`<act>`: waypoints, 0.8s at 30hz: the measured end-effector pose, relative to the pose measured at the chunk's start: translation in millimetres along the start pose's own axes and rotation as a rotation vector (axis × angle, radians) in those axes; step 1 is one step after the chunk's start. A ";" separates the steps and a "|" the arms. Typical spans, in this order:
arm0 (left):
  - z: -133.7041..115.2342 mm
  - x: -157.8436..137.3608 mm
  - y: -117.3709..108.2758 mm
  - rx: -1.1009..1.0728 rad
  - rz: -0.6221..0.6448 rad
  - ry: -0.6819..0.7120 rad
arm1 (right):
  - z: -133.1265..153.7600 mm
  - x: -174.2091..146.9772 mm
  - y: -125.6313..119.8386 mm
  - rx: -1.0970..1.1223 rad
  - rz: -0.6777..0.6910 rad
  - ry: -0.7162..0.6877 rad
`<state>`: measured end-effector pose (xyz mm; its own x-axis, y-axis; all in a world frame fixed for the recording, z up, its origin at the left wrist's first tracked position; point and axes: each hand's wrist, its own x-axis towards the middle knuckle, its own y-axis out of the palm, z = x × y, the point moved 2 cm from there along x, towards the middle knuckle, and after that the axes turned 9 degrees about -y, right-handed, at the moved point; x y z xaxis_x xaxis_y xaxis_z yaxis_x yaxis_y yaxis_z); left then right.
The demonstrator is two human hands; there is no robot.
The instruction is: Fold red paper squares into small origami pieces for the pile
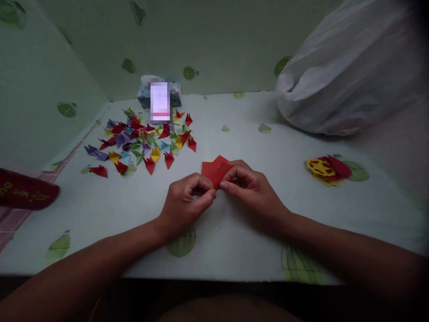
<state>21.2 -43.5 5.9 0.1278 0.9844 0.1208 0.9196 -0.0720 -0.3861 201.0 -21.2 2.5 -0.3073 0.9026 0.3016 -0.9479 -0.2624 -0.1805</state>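
Note:
Both hands pinch a piece of red paper [224, 172], partly folded, over the middle of the table. My left hand [187, 197] is closed, with thumb and forefinger meeting at the paper's lower left edge. From the right side, my right hand [253, 185] grips it between thumb and curled fingers. More red paper [207, 169] with a thin yellow edge shows just behind; whether it is a separate sheet I cannot tell. To the left of my hands lies a pile of small folded paper cranes [137, 142] in red, yellow, green, blue and purple.
A tissue box [176, 94] stands at the back, with a blurred bright screen [160, 100] before it. A white plastic bag [335, 85] bulges at the back right. Yellow and red cut-out pieces [323, 169] lie at right. A dark red object [28, 190] lies at the left edge.

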 end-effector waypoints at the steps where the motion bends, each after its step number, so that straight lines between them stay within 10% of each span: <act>1: 0.0 -0.1 -0.1 0.010 0.000 0.003 | -0.2 -0.2 0.3 -0.003 -0.004 -0.006; 12: 2.8 3.8 0.3 -0.278 -0.008 -0.210 | -8.5 4.0 -1.3 0.127 -0.143 0.032; 24: 4.6 6.2 2.4 -0.442 0.058 -0.278 | -5.3 3.7 4.8 0.365 0.021 0.128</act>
<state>22.5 -36.9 1.5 0.1348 0.9780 -0.1595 0.9906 -0.1291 0.0452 195.8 -17.3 -2.3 -0.3355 0.9250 0.1783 -0.9161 -0.3645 0.1670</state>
